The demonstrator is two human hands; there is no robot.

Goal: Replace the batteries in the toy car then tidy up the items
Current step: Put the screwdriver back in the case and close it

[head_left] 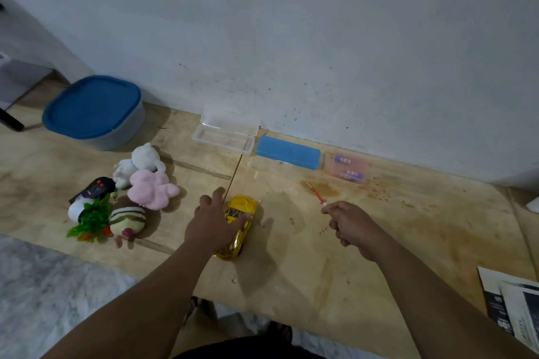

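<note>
A yellow see-through toy car [242, 213] lies on the wooden board in the middle. My left hand [211, 220] hovers over its left side with fingers spread, thumb resting on the car's roof. My right hand [353, 226] is to the right of the car, fingers closed around the handle of a thin red screwdriver [316, 194] whose tip points up and left. A pink flat case [350, 167] with batteries inside lies by the wall. A black remote control [93, 189] lies at the left among the soft toys.
By the wall stand an open clear plastic box [224, 132], a shut blue case [287, 152] and a grey tub with a blue lid [93, 111]. Several plush toys [145, 181] and a plastic plant [90, 220] sit left. Papers [513, 303] lie at the lower right.
</note>
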